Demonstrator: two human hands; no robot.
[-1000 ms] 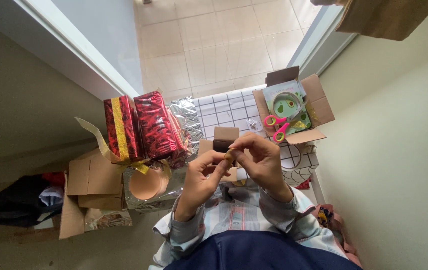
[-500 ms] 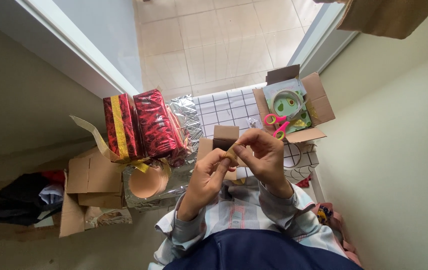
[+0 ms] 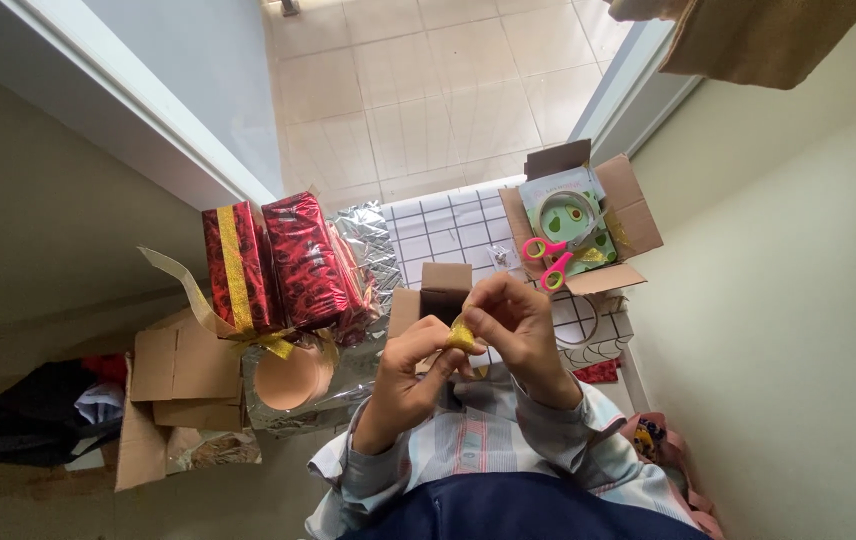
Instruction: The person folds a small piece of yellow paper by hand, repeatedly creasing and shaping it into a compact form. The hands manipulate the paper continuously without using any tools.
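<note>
Nearest the camera, the left hand [image 3: 410, 372] and right hand [image 3: 513, 325] meet, fingers curled shut, both pinching a short piece of gold ribbon [image 3: 461, 337]. Its long axis cannot be told; it is mostly hidden between the fingertips. It sits just in front of the small brown box [image 3: 445, 285]. Left of that box stand red wrapped gifts [image 3: 273, 262]; right and beyond it, pink scissors [image 3: 552, 258] lie in an open carton [image 3: 638, 215].

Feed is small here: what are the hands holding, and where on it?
Both hands, left hand and right hand, pinch a small gold ribbon piece between fingertips.
</note>
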